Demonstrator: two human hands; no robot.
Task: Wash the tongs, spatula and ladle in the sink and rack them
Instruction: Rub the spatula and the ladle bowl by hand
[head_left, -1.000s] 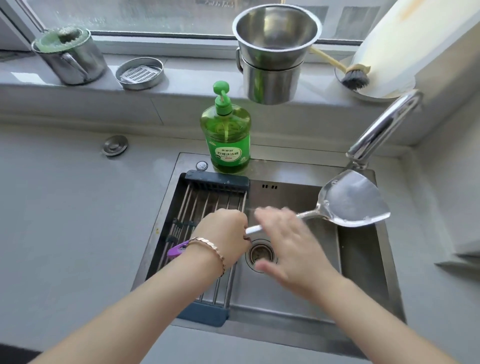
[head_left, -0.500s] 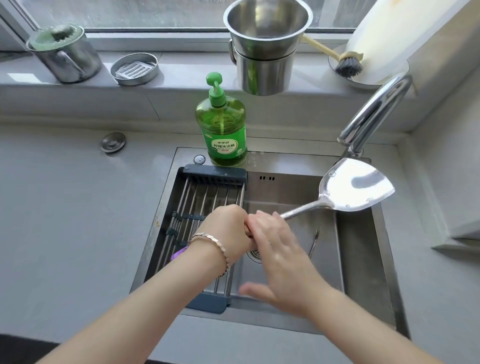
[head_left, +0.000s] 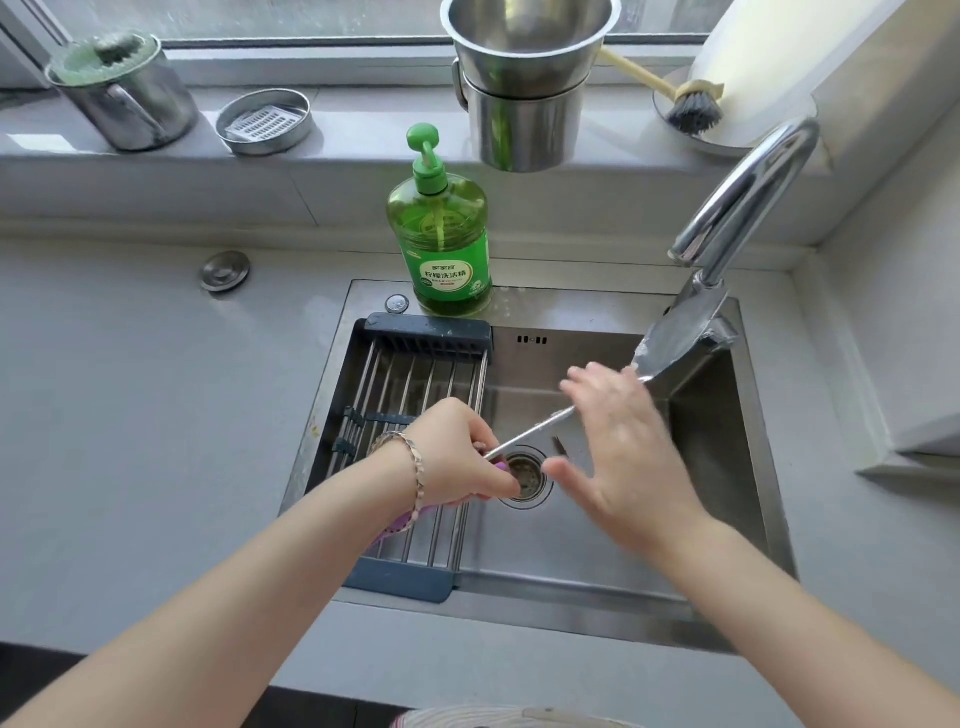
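- Purple-handled steel spatula (head_left: 670, 345): above stainless sink (head_left: 571, 312), long axis lower-left to upper-right, blade toward back-right corner.
- Left hand (head_left: 457, 457): clamped on handle.
- Right hand (head_left: 618, 447): fingers spread, at shaft.
- Green soap bottle (head_left: 439, 244) label: "柠檬洗洁精".

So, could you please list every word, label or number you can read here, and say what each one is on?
"柠檬洗洁精": white characters on the green label of the soap bottle.
Smaller print above and below those characters on the same label: too small to read.
Round emblem at the label's right edge: too small to read.
Nothing else in view carries readable text.
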